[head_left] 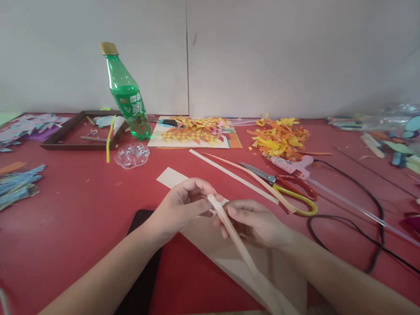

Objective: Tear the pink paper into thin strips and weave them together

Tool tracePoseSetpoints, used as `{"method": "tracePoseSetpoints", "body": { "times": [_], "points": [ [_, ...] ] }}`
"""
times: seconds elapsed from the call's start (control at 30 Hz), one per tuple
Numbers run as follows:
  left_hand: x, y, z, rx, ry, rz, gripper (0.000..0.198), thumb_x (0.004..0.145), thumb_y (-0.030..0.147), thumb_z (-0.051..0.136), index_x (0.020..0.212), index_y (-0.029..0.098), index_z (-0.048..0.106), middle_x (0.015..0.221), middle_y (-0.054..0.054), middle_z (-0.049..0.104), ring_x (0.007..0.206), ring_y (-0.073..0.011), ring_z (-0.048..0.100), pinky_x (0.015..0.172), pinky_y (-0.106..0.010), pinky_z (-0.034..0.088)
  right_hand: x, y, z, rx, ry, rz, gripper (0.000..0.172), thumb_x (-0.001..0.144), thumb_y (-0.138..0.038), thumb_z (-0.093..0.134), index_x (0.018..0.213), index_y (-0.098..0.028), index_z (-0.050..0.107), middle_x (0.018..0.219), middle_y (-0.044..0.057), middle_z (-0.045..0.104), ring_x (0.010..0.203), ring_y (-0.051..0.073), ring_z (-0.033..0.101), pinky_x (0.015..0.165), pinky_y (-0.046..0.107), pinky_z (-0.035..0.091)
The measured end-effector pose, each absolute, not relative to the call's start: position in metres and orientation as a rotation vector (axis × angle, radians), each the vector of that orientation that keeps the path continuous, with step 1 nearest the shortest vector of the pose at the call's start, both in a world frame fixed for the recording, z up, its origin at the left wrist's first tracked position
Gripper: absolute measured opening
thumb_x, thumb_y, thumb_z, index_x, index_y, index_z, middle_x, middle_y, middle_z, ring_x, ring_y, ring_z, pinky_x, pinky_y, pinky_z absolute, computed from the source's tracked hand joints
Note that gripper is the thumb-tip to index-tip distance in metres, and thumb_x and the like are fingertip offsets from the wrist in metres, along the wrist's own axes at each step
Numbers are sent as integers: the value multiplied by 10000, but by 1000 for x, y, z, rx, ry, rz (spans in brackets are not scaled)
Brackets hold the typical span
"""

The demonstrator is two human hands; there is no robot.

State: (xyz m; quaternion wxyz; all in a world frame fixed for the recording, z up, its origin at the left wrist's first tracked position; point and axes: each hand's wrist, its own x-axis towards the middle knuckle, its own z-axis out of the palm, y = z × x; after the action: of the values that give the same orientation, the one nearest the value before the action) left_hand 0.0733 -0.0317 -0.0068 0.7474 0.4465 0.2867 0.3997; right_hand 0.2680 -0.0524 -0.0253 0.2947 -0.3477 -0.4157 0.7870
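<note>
Between my hands is a long, narrow strip of cream paper [239, 244], its far end raised and its near end trailing toward me. My left hand [187, 202] pinches the far end between thumb and fingers. Just below that, my right hand [256, 220] holds the strip with curled fingers. Beneath both hands lies a larger cream paper sheet [213, 243] on the red table. Two loose cut strips [235, 175] rest beyond my right hand, beside scissors [281, 184] with red and yellow handles.
A green soda bottle [129, 100] stands at the back left near a brown frame [52, 146] and a clear dish of googly eyes [132, 155]. Orange and yellow paper pieces [282, 138] lie at the back. Right of them is a pink glue gun [294, 165] with a black cord [381, 215].
</note>
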Motion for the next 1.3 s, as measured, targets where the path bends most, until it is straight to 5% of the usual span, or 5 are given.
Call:
{"method": "tracePoseSetpoints", "body": {
  "times": [0.3,0.63,0.87,1.3],
  "points": [
    [71,-32,-4,1089,552,770,80,807,147,652,837,165,580,879,-43,674,755,-148,655,741,-290,500,267,-53,-25,-866,-1021,2156,287,702,-398,764,765,-141,655,590,-23,561,425,46,415,392,174,287],
    [71,-32,-5,1122,537,723,64,835,197,631,814,178,574,872,-37,671,762,-134,647,744,-266,501,267,-52,-26,-795,-1163,2178,291,789,-400,687,774,-111,655,663,40,656,451,60,483,398,183,325],
    [72,-31,-8,1069,611,780,114,828,202,645,923,204,583,900,-16,630,860,-133,619,812,-272,488,265,-49,-30,-792,-1127,2123,291,782,-358,701,660,-152,537,493,-63,510,382,46,444,353,155,320],
    [73,-32,-6,983,810,671,211,806,339,663,824,152,568,769,-11,630,699,-109,627,733,-282,533,265,-47,-27,-1058,-1071,1999,271,802,-413,664,753,-173,548,507,-62,540,361,45,445,334,138,313]
  ]
}}
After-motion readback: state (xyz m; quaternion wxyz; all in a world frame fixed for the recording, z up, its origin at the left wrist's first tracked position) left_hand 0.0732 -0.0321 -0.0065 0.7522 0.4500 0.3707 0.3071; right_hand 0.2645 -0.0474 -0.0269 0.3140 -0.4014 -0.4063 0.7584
